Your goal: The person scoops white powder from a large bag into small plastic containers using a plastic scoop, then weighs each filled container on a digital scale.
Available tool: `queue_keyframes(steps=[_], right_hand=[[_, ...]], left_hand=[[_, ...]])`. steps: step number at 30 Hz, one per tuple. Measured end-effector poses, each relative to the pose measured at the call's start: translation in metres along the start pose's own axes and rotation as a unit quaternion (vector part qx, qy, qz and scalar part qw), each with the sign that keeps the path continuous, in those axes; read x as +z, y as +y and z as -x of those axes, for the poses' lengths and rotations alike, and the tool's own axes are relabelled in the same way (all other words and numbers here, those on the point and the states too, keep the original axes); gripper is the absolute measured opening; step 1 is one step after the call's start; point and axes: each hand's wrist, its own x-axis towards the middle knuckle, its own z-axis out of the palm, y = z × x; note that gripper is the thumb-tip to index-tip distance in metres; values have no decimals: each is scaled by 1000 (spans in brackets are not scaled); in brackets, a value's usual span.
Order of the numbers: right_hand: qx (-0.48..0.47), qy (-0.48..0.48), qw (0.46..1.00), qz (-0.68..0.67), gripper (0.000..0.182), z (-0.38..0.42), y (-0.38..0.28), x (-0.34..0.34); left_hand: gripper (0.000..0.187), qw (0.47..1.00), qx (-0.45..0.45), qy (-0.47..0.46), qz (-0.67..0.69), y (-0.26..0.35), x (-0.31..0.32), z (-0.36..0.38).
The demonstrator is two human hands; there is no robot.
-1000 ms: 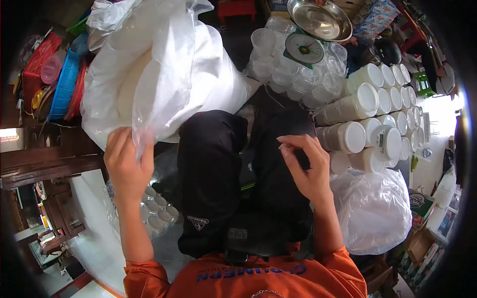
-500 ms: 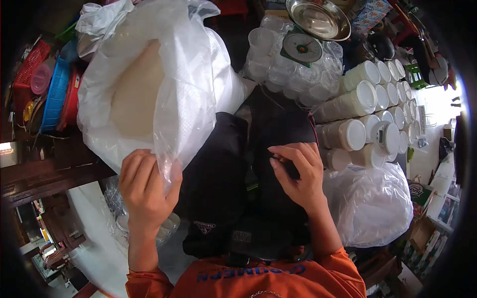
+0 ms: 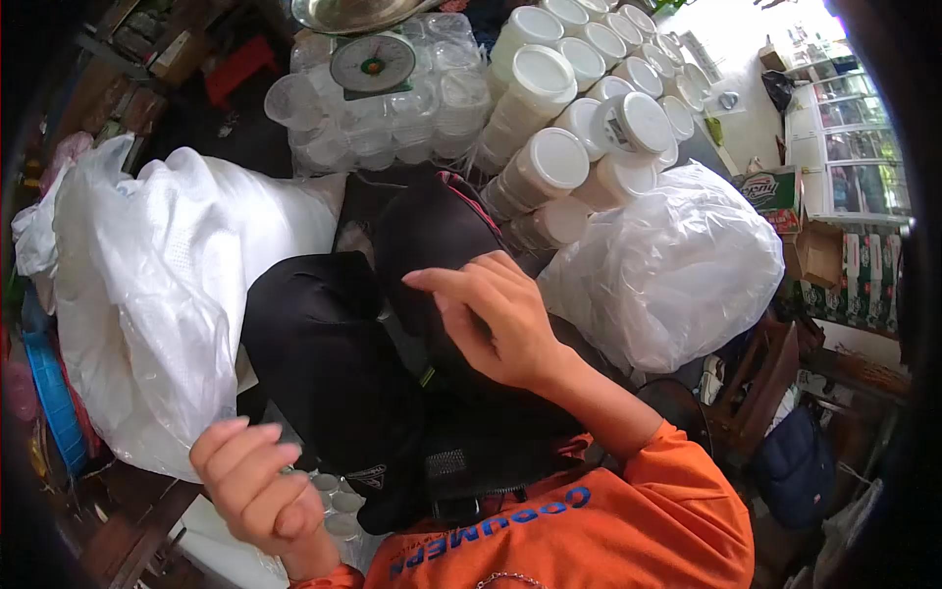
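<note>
My left hand (image 3: 257, 491) is just below the big white sack (image 3: 162, 265), off its plastic edge. Its fingers are curled in loosely together, slightly blurred, with nothing visible in them. Over my lap is my right hand (image 3: 500, 319), index finger stretched out and the other fingers bent. I see nothing held in it, though its palm is partly hidden. The sack stands to the left with a clear plastic liner; its mouth is turned mostly out of sight.
A dial scale (image 3: 373, 65) with a metal pan (image 3: 358, 12) stands among stacked clear plastic containers (image 3: 422, 108). Stacks of white-lidded tubs (image 3: 545, 74) rise at the upper right. A filled clear plastic bag (image 3: 677, 265) sits right of my lap. A blue basket (image 3: 54, 402) is far left.
My left hand has let go of the sack's edge and moved down, fingers curling. The view has swung right, so the sack lies further left. My right hand stays over my lap.
</note>
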Motion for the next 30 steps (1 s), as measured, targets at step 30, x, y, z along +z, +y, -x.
queue_keyframes(steps=[30], right_hand=[[173, 196, 947, 187, 19, 73, 48, -166]], left_hand=[[39, 903, -256, -247, 242, 33, 122, -83]])
